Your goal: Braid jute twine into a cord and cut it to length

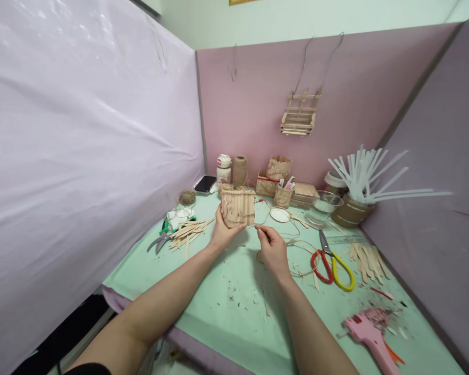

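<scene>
My left hand [222, 232] is closed round a small holder built of wooden craft sticks [238, 205], gripping it from below and lifting it above the green table [234, 307]. Twine is wound on the holder's side. My right hand [271, 247] hovers just right of it, fingers pinched on a strand of jute twine [293, 229] that runs from the holder across the table toward the right.
Loose craft sticks [189, 232] and green pliers [162, 237] lie at left. Scissors with red and yellow handles [332, 263], more sticks [369, 258] and a pink glue gun [371, 333] lie at right. Jars, a twine spool [240, 171], a phone [205, 183] and white strips line the back wall.
</scene>
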### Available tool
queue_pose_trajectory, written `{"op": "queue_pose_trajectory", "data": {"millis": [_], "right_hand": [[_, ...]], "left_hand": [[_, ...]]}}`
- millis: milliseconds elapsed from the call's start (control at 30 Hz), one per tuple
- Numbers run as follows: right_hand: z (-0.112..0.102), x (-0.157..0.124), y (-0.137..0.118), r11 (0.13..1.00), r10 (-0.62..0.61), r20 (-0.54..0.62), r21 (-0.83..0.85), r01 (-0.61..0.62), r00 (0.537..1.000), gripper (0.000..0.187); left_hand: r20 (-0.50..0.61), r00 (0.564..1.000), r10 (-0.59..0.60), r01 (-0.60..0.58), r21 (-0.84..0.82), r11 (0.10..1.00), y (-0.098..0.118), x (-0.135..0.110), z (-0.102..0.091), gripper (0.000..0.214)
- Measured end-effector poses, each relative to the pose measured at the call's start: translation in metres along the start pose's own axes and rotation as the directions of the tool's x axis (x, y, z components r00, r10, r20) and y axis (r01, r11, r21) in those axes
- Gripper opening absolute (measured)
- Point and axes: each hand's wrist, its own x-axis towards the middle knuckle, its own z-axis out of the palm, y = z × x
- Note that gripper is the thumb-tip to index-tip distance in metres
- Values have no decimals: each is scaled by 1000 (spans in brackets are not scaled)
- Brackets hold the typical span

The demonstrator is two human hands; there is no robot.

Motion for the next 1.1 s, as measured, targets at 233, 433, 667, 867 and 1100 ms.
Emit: {"op": "queue_pose_trajectory", "data": {"millis": [233, 433, 667, 867, 1100], "right_hand": [[-1, 0, -2, 993, 88, 1, 77, -88, 996, 26], [-3, 0, -9, 994, 81, -40, 73, -78, 996, 21], [-2, 5, -5, 948, 230, -25, 232, -218, 973, 25], [0, 7, -3, 866, 348, 33, 372, -335, 937, 25], [0, 7, -2, 868, 339, 38, 371, -328, 940, 25]], "left_hand": [[42, 999, -33, 35, -52, 998, -1, -1, 0, 100], [91, 992, -86, 93, -76, 993, -1, -3, 2, 102], [78, 993, -93, 95, -20, 995, 1, -2, 2, 96], [-6, 994, 109, -104, 230, 968, -2, 13, -12, 113], [-24, 1000, -17, 24, 378, 925, -12, 16, -21, 106]]}}
